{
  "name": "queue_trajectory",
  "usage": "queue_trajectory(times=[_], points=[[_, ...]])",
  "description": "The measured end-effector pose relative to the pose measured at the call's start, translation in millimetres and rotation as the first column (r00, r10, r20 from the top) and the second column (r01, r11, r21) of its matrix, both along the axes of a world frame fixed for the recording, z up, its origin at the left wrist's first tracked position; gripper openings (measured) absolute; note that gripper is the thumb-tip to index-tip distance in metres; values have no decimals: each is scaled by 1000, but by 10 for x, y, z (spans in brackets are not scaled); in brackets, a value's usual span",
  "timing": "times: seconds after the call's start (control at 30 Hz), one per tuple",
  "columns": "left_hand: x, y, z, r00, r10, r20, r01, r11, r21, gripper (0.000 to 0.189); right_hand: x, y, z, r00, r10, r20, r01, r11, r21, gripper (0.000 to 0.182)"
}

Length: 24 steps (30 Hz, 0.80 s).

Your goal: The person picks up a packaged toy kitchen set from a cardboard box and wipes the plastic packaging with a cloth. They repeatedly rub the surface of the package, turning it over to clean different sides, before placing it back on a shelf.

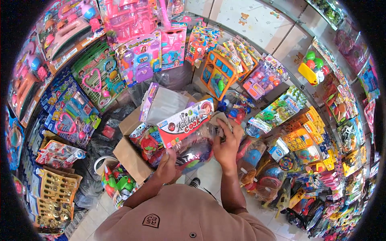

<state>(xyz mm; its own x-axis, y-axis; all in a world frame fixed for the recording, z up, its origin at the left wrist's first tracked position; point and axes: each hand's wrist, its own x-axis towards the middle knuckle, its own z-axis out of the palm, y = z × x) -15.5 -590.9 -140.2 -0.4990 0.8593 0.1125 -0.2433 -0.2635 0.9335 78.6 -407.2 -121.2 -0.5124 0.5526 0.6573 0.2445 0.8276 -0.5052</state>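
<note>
A clear plastic bag of toy kitchenware with a printed card header point(184, 122) is held in front of my chest. My left hand point(166, 165) grips its lower left corner, thumb on top. My right hand point(227, 144) is at the header's right end with a crumpled brown cloth point(221, 123) pinched in its fingers, against the card. Below and to the left, an open cardboard box point(131, 156) holds more packs with similar headers point(149, 141). A clear plastic package with a purple edge point(164, 104) stands at the box's far side.
Carded toys hang on racks all around, among them a green doctor set point(99, 76) and an orange-framed toy point(213, 74). Bagged toys point(261, 177) crowd the right side. A bag of green and red toys point(120, 182) sits left of me, above the tiled floor point(99, 208).
</note>
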Motion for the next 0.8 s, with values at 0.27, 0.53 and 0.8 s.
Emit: queue_trajectory(times=[0.27,0.53,0.8], points=[[-29,59,-43,996,-11,85,9,1000,28,75,55,-169,83,992,128,4,-128,991,34,55],[-85,88,-160,998,-12,54,26,961,-275,72,11,-594,82,886,457,72,-458,889,-12,49],[-63,193,84,998,56,-19,-58,978,-201,80,-36,-634,151,924,379,43,-376,924,-78,56]])
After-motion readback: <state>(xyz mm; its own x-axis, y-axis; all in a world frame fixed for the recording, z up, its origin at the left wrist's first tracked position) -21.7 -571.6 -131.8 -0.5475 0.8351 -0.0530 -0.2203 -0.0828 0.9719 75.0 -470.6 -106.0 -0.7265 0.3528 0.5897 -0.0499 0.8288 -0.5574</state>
